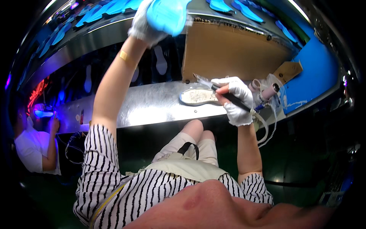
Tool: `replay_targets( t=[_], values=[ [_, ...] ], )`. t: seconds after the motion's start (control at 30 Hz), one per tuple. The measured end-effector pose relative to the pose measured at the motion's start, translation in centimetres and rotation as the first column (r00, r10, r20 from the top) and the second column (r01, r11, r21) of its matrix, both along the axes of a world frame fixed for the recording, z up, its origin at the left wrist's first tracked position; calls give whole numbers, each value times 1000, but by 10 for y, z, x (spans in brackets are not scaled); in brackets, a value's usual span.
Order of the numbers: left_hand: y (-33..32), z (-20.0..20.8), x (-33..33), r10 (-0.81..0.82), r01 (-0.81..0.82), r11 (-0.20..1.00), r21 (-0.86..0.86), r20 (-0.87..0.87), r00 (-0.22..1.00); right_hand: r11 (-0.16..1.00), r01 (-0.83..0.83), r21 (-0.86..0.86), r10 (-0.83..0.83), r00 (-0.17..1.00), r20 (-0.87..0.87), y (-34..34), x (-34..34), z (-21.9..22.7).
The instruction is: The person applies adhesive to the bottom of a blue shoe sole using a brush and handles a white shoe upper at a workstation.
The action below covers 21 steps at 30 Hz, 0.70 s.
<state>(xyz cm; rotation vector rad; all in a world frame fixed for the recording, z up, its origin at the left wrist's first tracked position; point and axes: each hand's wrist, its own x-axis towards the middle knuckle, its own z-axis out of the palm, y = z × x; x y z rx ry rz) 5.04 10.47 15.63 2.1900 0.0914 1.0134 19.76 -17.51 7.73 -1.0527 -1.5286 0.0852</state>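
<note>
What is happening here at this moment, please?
The white-gloved left hand holds up a bright blue sole-shaped piece. The white-gloved right hand grips a slim black-handled tool near a whitish sole-shaped piece lying on the shiny metal bench. At picture left, another person seems to hold a glowing blue piece.

A factory-like workshop, blue sole-shaped pieces (248,11) lining a long grey belt-like surface (200,12), a metal workbench (152,103), a black-handled tool (238,102), pale spools (270,91), a co-worker (33,149) farther along in purple light
</note>
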Motion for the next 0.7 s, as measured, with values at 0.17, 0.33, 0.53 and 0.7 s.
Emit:
replay_targets(
  t=[0.17, 0.33, 0.53, 0.7],
  values=[
    [70, 37, 28, 614, -616, 787, -28, -53, 787, 1000, 15, 23, -17, 998, 66, 1, -9, -1],
    [93, 18, 6, 725, -563, 408, 718, 119, 678, 997, 35, -62, -42, 992, -123, -5, 3, -20],
    [92, 56, -40, 934, -450, 212, 867, -45, 354, 995, -7, -99, -9, 987, -163, 4, -4, -20],
    [125, 52, -70, 753, -488, 651, 581, -411, 514, 983, -43, -179, 13, 986, -166, 12, -3, -33]
  ],
)
